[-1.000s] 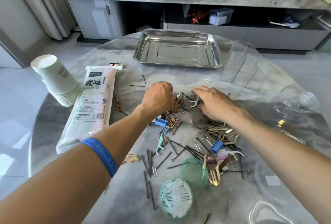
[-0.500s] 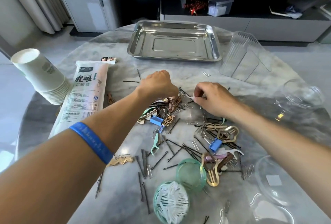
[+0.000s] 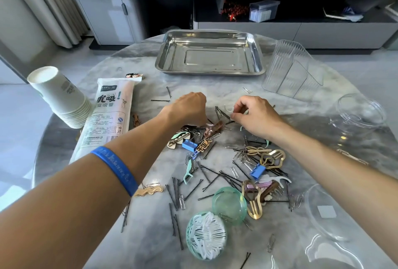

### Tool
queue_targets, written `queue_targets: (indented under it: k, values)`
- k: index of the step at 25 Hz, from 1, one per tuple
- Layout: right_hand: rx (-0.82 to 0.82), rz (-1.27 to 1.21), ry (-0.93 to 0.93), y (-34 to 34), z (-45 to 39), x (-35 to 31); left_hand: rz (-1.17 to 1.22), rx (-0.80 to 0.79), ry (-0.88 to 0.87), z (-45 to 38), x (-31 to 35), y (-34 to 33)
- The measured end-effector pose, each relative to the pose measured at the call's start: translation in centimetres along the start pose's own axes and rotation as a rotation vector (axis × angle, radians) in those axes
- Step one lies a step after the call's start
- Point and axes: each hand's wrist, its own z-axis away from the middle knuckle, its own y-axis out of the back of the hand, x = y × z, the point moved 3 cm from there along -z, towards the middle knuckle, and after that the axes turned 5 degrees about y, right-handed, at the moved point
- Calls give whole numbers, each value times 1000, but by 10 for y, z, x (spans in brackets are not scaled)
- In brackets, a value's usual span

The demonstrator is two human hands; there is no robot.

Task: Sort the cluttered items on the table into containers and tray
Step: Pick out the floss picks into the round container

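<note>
Both my hands are down in the far end of the clutter: my right hand point(image 3: 256, 116) pinches a white floss pick point(image 3: 228, 109) between thumb and fingertips, lifted just above the bobby pins point(image 3: 221, 112), while my left hand point(image 3: 189, 109) is curled knuckles-up over the hair clips point(image 3: 212, 129), and I can't tell whether it holds anything. Beyond them on the marble table point(image 3: 137, 88) sits the steel tray point(image 3: 210, 53), with a ribbed clear organizer point(image 3: 290, 70) to its right.
</note>
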Motion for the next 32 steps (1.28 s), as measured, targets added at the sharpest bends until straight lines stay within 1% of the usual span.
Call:
queue_targets:
  k: [2,7,12,18,23,28,30,32]
  values:
    - [-6,-26,-6,-4,0,-3,16,15,-22,-2,-3,-2]
    - [-21,-88,-51,-8,3,-7,162,-27,57,-7,-14,-5]
    - [-9,-171,-89,-16,3,-12,254,-27,23,2,-18,-6]
    - [-3,-217,-78,-22,3,-19,314,45,27,8,-20,-4]
    - [-12,-331,-140,-21,4,-20,352,123,-44,18,-22,-2]
    - [18,-392,-169,-14,9,-25,582,214,-37,22,-24,11]
    - [51,-470,-184,-7,12,-29,734,248,8,23,-24,20]
    - [88,-591,-211,1,17,-35,860,338,57,30,-22,31]
